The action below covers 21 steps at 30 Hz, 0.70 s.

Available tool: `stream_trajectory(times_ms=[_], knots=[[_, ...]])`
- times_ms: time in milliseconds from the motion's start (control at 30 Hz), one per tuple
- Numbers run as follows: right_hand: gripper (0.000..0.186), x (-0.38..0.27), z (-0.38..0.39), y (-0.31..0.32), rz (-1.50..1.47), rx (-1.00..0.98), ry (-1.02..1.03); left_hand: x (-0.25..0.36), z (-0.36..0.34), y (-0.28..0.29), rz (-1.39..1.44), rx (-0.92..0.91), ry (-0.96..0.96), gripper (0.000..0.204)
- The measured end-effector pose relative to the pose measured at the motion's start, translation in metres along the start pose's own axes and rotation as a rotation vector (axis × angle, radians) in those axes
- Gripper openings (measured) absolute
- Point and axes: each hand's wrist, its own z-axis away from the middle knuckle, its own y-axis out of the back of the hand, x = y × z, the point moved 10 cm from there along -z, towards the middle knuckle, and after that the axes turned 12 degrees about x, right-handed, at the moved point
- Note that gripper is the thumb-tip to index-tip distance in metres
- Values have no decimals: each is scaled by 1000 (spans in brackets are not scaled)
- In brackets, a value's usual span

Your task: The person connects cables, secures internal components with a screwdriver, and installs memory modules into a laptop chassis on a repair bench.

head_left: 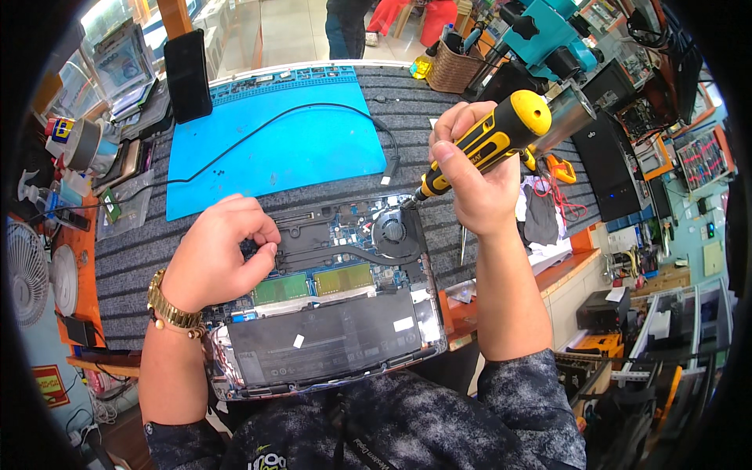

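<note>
An opened laptop (329, 329) lies with its insides showing: a black battery (317, 348), green memory modules (342, 280) and a round cooling fan (389, 229). My right hand (484, 184) is wrapped round a yellow and black screwdriver (489, 137), held tilted. Its tip reaches down to the laptop's far right corner, beside the fan; whether it sits in a screw is too small to tell. Over the laptop's left part, my left hand (227, 251) has its fingers curled in, thumb close to the fingertips. What they hold, if anything, is hidden.
Beyond the laptop lies a blue mat (274, 153) with a black cable (298, 110) across it. A phone (188, 77) stands at the far left. A wicker basket (454, 66) and a teal device (540, 35) stand far right. Another person's legs (345, 30) show beyond the bench.
</note>
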Motion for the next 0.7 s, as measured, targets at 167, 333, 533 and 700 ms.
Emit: stream_trajectory(times_ms=[167,333,533,700], knots=[[32,-2,-1,8,9,28,26,1,0,1,-1,0,-5,6],[21,-24,-16,37,-144,121,130,0,-1,3,-2,11,28,8],[19,-4,-7,30,-420,273,-34,9,-5,10,137,95,8,10],[23,10,11,-7,-466,290,-175,22,-4,11,216,131,-42,17]])
